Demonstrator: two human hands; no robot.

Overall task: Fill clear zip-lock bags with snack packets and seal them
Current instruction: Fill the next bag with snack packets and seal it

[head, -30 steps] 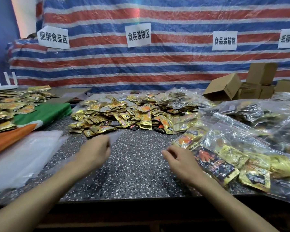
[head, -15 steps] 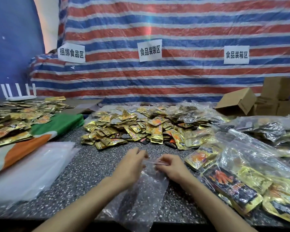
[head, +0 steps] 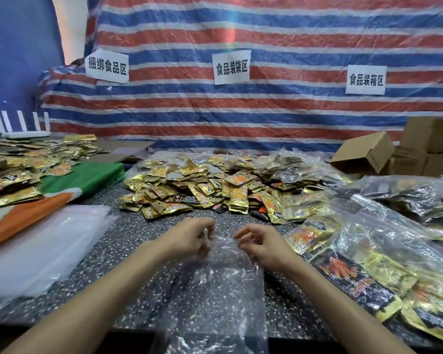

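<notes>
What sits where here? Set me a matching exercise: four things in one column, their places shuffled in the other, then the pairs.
Things
1. empty clear bag
2. pile of loose snack packets
3. cardboard boxes
4. stack of unused bags

Places
A. far right, at the back
B. lying flat, left of the left hand
C. pinched at its mouth by the left hand and the right hand
D. centre, beyond both hands

Pairs: 1-C, 2-D, 3-A, 4-B
</notes>
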